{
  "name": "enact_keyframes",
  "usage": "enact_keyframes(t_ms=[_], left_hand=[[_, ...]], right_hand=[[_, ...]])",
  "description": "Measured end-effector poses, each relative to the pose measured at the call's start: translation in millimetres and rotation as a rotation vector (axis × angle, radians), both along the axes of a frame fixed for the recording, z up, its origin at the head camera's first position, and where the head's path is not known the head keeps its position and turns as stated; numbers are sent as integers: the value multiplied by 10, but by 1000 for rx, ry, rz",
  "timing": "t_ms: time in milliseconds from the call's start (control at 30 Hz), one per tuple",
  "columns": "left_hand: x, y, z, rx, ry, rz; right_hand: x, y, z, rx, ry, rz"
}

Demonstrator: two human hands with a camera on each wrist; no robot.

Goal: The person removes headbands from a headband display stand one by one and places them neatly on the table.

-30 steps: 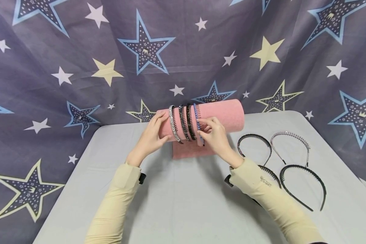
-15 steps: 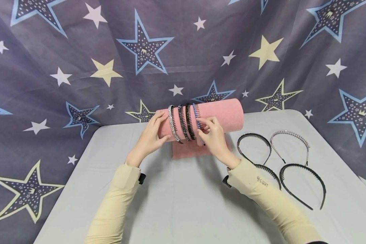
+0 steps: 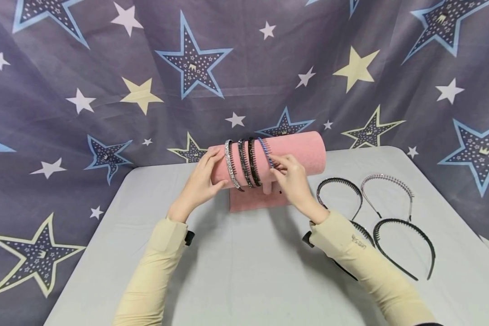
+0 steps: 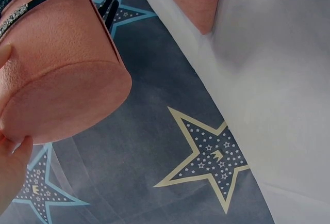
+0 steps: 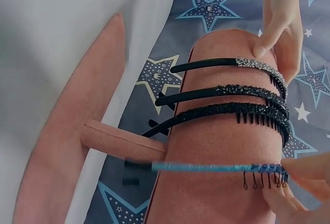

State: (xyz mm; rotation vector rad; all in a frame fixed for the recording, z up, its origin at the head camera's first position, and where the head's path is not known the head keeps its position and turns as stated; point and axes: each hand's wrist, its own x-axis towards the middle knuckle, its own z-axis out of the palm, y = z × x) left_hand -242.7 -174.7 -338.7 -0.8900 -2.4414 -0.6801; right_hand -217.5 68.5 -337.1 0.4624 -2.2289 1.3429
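Note:
In the head view, my left hand (image 3: 199, 183) grips the left end of a pink, roll-shaped headband stand (image 3: 297, 151), thumb at the front. My right hand (image 3: 295, 183) pinches a blue toothed headband (image 3: 264, 147) that sits over the roll. The right wrist view shows this headband's light blue arm (image 5: 206, 167) with dark tips, passing the stand's post (image 5: 124, 141). Left of it on the roll are a silver glittery headband (image 3: 230, 165) and two black glittery ones, a left one (image 3: 242, 156) and a right one (image 3: 252, 158).
Several more headbands lie on the pale table to the right: a pinkish one (image 3: 386, 177), a black one (image 3: 427, 242), and others partly behind my right sleeve (image 3: 362, 258). The stand's flat pink base (image 3: 248, 203) rests on the table. A star-patterned cloth (image 3: 248, 90) hangs behind.
My right hand has moved slightly right, drawing the lower part of the blue headband away from the black ones, so it slants more. My left hand stays put on the stand.

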Motion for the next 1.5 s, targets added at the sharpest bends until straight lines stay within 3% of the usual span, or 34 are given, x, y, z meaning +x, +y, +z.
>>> enact_keyframes(t_ms=[200, 533, 1500], left_hand=[[1, 6, 9, -2, -2, 0], [2, 6, 6, 1, -2, -5], [-8, 3, 8, 7, 0, -19]], right_hand=[[-7, 32, -9, -33, 12, -3], [-22, 146, -17, -32, 8, -84], [-50, 604, 27, -69, -4, -157]])
